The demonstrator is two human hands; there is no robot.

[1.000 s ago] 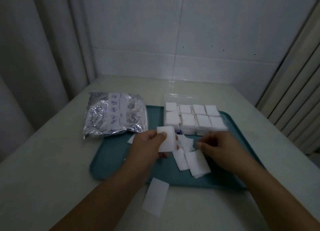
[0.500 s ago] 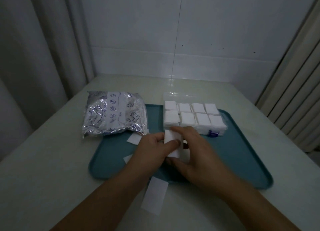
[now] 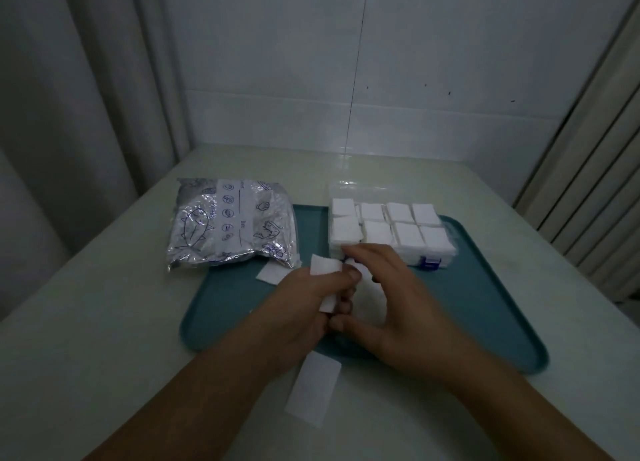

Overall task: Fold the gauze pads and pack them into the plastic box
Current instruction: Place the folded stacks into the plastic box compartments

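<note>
The gauze pad is thin, soft and very light, so it bends and can slip; best to pinch it at the edges. The left hand pinches it over the teal tray, near the full plastic box. The right hand curls beside it, hiding the pad's lower part; I cannot tell if it holds anything

I'm getting a dim, bluish-grey picture with soft, even light and only faint shadows under the hands. The right fingertips smear with motion blur. Beyond them, the silver bag glints, and vertical lines bow at the frame edges.
</note>
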